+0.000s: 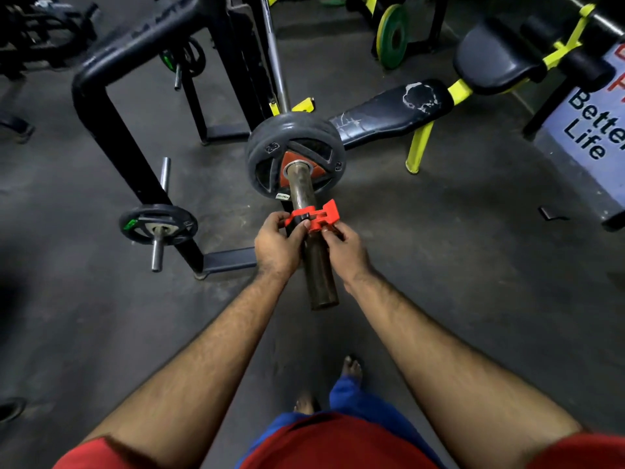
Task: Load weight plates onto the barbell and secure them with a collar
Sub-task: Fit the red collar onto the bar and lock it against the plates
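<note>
Red collar (313,217) sits mid-sleeve (306,194), pinched by left hand (276,247) and right hand (341,247); best slid flush against the plate (267,157) before clamping

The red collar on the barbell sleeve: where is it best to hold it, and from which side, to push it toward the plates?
Hold the red collar by its ring body on both sides of the barbell sleeve, from the sleeve's free end, as the left hand and right hand do. Its lever sticks out on the right, so that side probably gives the better grip. The weight plate sits further along.
</note>
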